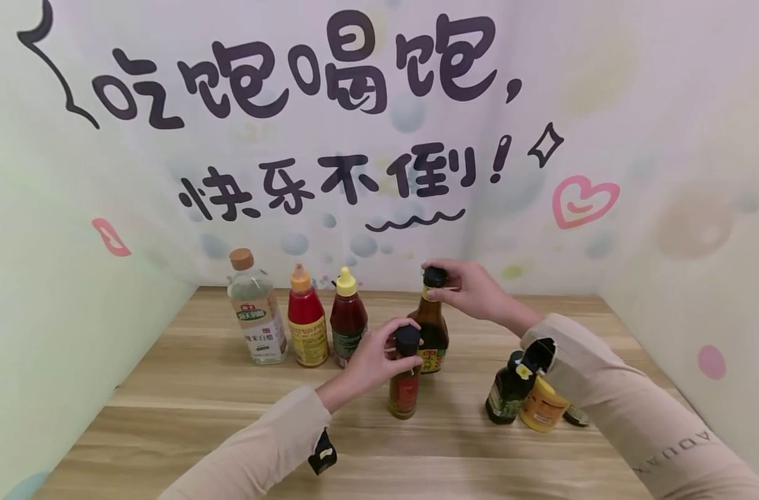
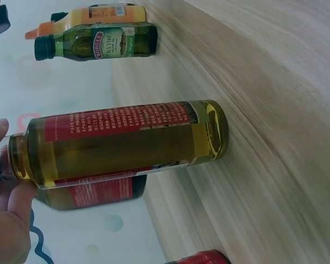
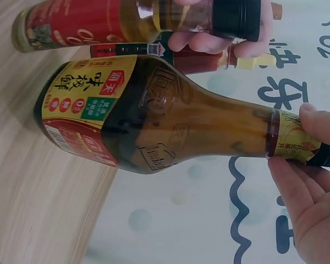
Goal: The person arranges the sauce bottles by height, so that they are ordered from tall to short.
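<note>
My left hand (image 1: 365, 360) grips the neck of a slim oil bottle (image 1: 405, 396), just under its black cap. In the left wrist view this oil bottle (image 2: 126, 135) shows yellow-green oil and a red label. Whether its base touches the table cannot be told. Behind it and slightly right, a tall soy sauce bottle (image 1: 435, 330) stands upright, its yellow-banded neck pinched by my right hand (image 1: 479, 292). The right wrist view shows that soy sauce bottle (image 3: 203, 129) close up, brown with a yellow and red label; thumb and fingers press its neck from opposite sides.
Left of my hands stand a white vinegar bottle (image 1: 258, 323), a red sauce bottle (image 1: 307, 323) with an orange cap and a dark red sauce bottle (image 1: 348, 319) with a yellow cap. Below my right forearm are a green olive oil bottle (image 1: 503, 399) and a yellow-orange squeeze bottle (image 1: 544, 408).
</note>
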`<state>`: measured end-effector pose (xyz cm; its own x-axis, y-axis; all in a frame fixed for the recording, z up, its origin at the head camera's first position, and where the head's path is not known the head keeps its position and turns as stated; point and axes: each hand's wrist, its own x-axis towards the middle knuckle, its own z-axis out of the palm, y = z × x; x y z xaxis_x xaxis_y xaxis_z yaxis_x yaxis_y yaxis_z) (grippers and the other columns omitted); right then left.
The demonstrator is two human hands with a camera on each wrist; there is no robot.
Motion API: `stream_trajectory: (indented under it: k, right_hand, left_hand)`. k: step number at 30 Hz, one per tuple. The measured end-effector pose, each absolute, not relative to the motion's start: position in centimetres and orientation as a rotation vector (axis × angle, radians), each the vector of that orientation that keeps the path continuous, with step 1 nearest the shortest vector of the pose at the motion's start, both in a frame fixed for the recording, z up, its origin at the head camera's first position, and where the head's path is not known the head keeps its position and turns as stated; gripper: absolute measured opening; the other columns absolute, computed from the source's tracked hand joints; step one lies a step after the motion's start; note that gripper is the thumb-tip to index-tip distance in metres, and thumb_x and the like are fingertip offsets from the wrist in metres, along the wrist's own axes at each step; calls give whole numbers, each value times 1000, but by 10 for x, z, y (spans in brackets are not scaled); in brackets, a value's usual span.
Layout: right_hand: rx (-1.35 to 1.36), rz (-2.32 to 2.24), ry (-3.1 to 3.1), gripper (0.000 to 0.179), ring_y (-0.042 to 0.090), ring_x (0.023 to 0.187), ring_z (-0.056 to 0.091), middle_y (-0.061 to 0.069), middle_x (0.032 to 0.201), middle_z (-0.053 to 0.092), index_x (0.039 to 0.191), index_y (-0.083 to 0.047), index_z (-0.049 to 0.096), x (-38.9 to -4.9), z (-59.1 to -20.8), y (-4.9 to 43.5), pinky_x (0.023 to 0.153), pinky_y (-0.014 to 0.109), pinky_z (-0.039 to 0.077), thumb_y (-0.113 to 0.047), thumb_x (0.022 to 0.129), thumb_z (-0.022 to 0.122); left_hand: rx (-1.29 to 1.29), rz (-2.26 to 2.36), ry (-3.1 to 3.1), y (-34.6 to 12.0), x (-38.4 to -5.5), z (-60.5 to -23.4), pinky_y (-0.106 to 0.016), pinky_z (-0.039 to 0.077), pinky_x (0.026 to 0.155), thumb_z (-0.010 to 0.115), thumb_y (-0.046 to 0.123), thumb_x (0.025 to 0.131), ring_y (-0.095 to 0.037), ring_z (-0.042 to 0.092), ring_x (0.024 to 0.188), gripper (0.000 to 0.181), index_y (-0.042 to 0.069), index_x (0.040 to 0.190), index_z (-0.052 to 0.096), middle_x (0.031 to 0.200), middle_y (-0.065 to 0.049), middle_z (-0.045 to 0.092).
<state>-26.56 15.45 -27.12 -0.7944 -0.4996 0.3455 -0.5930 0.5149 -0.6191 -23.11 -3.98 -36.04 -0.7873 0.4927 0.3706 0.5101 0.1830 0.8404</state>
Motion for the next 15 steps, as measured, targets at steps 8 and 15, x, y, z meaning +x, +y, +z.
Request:
stream_trajectory:
  k: [8, 15]
  right_hand:
    - [954, 1157, -2568, 40, 30, 86, 62, 22, 103, 58, 115, 6, 53, -280, -274, 137, 71, 32, 51, 0, 78, 65]
    - [966, 1081, -2632, 37, 27, 86, 62, 19, 103, 58, 113, 2, 55, -289, -285, 122, 72, 31, 50, -3, 78, 66]
  left_hand:
    - [-1011, -1591, -2428, -39, -230, -363, -25, 49, 73, 69, 12, 77, -20, 60, 92, 43, 6, 114, 49, 103, -10, 60]
    - [-987, -1528, -2426, -38, -229, -364, -24, 49, 68, 69, 11, 77, -19, 61, 85, 44, 3, 115, 49, 102, -11, 59]
